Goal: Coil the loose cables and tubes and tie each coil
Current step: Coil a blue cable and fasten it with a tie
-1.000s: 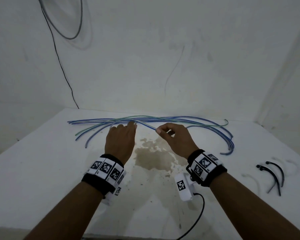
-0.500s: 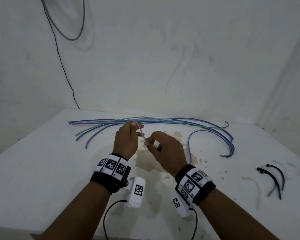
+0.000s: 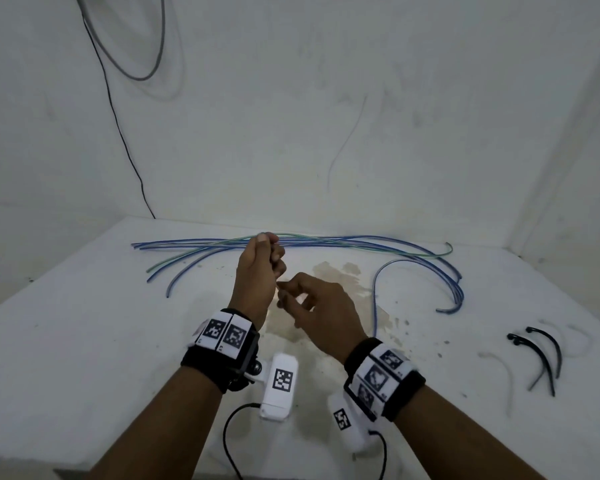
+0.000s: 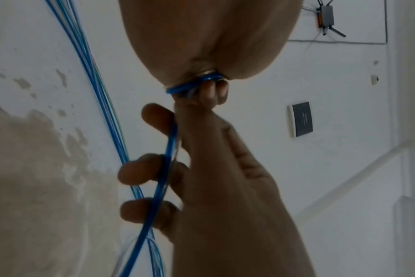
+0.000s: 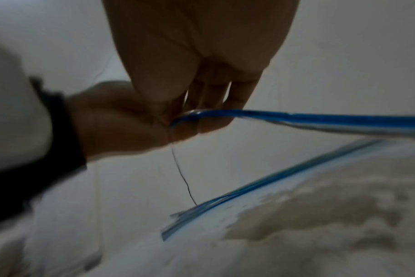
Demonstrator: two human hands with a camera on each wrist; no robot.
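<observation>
The blue tube (image 4: 165, 168) looks like glossy translucent plastic, smooth, with light glinting along it. The table (image 3: 84, 341) has a matt white painted surface, rough and chipped around a dull brown stain (image 3: 329, 275). The black ties (image 3: 537, 355) at right appear smooth, semi-matt plastic.

Dim, flat, bluish light; soft shadows; wide-angle bending at edges; right wrist view motion-blurred, both wrist views murky
</observation>
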